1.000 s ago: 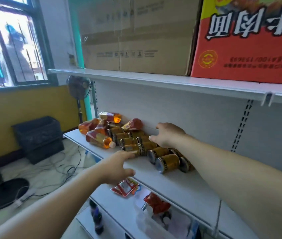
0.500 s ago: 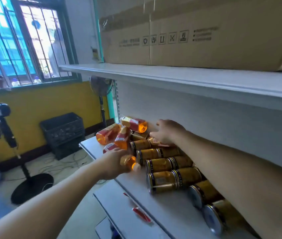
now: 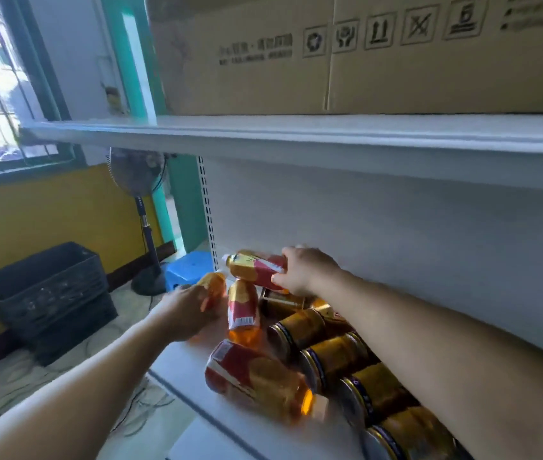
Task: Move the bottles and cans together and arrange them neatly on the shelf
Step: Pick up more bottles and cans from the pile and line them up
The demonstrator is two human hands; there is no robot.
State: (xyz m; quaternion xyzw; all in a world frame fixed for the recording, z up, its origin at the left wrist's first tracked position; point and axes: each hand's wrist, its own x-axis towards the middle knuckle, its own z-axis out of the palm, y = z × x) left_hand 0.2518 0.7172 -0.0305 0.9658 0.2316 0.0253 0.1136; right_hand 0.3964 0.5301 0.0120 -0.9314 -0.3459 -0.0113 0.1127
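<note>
White shelf (image 3: 190, 371) as the work surface, roofed by an upper shelf (image 3: 296, 134) carrying a cardboard box (image 3: 296, 61); out past the left hand (image 3: 187, 310), a fan (image 3: 137, 174), a dark crate (image 3: 47, 293) and a blue stool (image 3: 187, 267).

Right hand (image 3: 303, 270) clamped on the top bottle (image 3: 255, 268), fingers over and thumb under, that bottle lying sideways on the heap with its cap aimed at the shelf's end. Left hand apart from the right, nearer the front, fingers bent over the edge bottle (image 3: 212, 287); blurred, so the grip judged rather than plainly seen. Between the two hands, a middle bottle (image 3: 242, 310) lying lengthwise. Between the forearms, a near bottle (image 3: 256, 380) on its side by the front lip. Under the right forearm, cans (image 3: 333, 356) on their sides, touching in a row.

Looks like the gathering step, hardly begun: nothing upright yet. Next move, probably: lift both gripped bottles clear of the heap and stand them up, without nudging the loose ones into a roll.

Scant room: back wall just behind the right hand, open shelf end just beyond the left fingers, front lip beside the near bottle. Round goods, apt to roll off either edge.
</note>
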